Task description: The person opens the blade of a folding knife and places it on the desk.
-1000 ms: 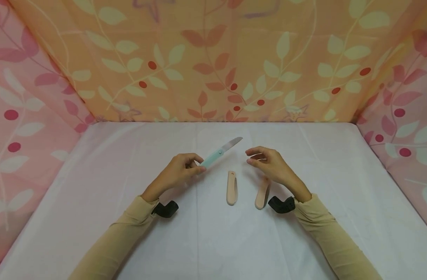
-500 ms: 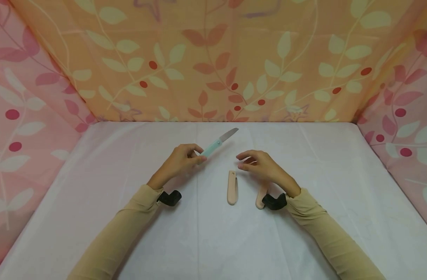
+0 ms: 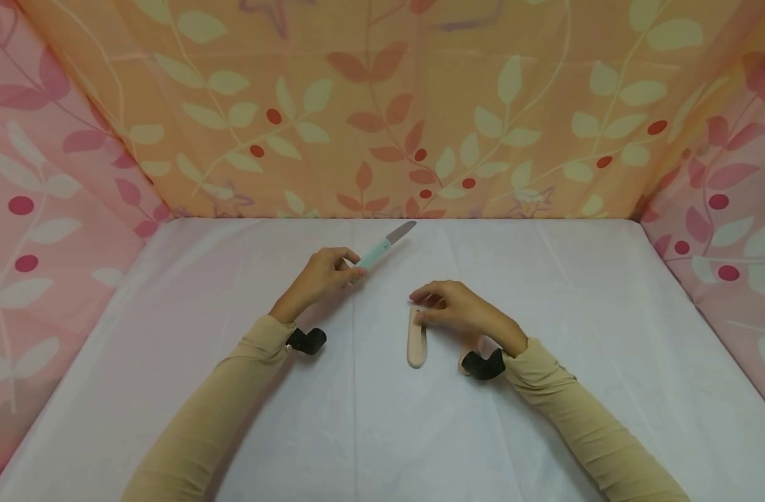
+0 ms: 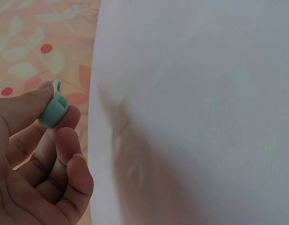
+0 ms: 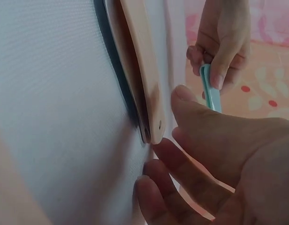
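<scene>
A small knife with a mint-green handle and grey steel blade [image 3: 385, 244] is pinched at its handle end by the left hand [image 3: 322, 275], raised farther from the white cloth-covered table [image 3: 577, 314] than a second ago. The right hand [image 3: 457, 310] has dropped, its loose fingers at the top of a beige wooden folded knife handle [image 3: 416, 341] without closing on it; a second beige piece [image 3: 466, 348] lies mostly hidden under that wrist.

Pinched in the left hand [image 3: 322, 277], the knife [image 3: 382, 245] has a smooth mint handle, probably plastic, and a dull grey metal blade. At the right fingertips [image 3: 420, 301], the beige sheath [image 3: 416, 340] looks matt, wood-like. Beneath lies a finely woven white cloth [image 3: 608, 314].
</scene>
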Demonstrator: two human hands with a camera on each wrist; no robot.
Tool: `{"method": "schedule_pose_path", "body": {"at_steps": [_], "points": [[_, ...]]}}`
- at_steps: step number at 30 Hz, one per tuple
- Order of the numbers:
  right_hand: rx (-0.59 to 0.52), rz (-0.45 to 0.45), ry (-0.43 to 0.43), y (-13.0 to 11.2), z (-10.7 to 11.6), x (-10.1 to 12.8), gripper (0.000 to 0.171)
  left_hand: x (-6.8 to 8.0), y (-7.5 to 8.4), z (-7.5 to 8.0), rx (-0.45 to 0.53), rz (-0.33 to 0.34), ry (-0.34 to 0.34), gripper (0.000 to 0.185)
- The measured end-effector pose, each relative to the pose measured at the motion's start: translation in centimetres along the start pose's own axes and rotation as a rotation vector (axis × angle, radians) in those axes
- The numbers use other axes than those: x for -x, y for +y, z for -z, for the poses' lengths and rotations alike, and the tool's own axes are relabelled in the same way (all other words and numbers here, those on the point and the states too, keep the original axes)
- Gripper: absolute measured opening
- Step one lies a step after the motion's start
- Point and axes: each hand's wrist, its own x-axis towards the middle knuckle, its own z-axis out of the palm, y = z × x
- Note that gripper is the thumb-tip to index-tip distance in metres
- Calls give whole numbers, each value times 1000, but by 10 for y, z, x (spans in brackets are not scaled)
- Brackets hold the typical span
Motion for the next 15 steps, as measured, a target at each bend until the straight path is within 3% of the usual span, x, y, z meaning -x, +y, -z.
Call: {"method": "schedule_pose_path", "body": {"at_steps": [15], "points": [[65, 43, -36, -2, -4, 1, 40, -23, -10, -1, -17, 57, 37, 33]]}}
